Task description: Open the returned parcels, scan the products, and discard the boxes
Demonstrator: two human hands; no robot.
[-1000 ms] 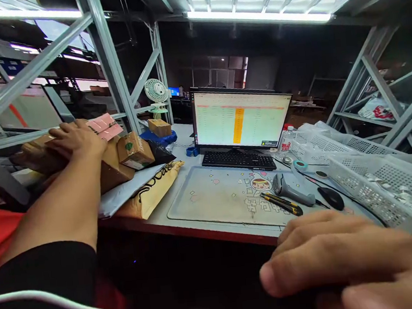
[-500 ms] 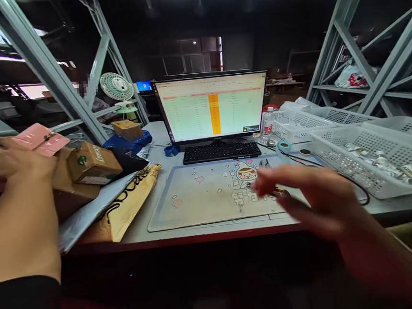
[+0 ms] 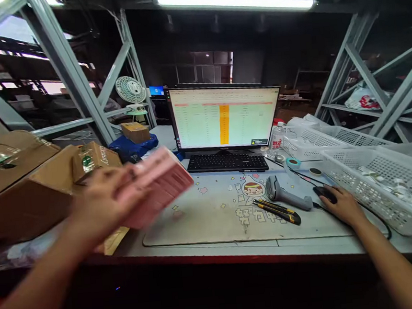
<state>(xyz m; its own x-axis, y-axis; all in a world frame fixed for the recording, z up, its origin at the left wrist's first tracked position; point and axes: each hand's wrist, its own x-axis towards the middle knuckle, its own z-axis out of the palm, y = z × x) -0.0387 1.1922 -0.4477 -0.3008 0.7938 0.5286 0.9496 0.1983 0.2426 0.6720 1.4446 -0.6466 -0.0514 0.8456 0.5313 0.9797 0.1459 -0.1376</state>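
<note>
A pink box (image 3: 163, 184) is in my left hand (image 3: 103, 194), slightly blurred, held tilted above the left side of the cartoon desk mat (image 3: 201, 222). My fingers wrap over its left end. At the right of the mat, my right hand (image 3: 346, 207) rests with its fingers curved over a black computer mouse (image 3: 324, 195). A grey handheld barcode scanner (image 3: 287, 196) lies to the left of the mouse. Just in front of the scanner is a black and yellow utility knife (image 3: 278, 211).
Cardboard boxes (image 3: 43, 185) crowd the left side. A monitor (image 3: 226, 116) and a keyboard (image 3: 227, 162) stand behind the mat. White perforated baskets (image 3: 340, 162) line the right, near a bottle (image 3: 277, 136) and a tape roll (image 3: 293, 162).
My left hand has brought the pink box from the far-left pile rightward over the mat. My right hand has moved right and down onto the mouse, uncovering the scanner and knife.
</note>
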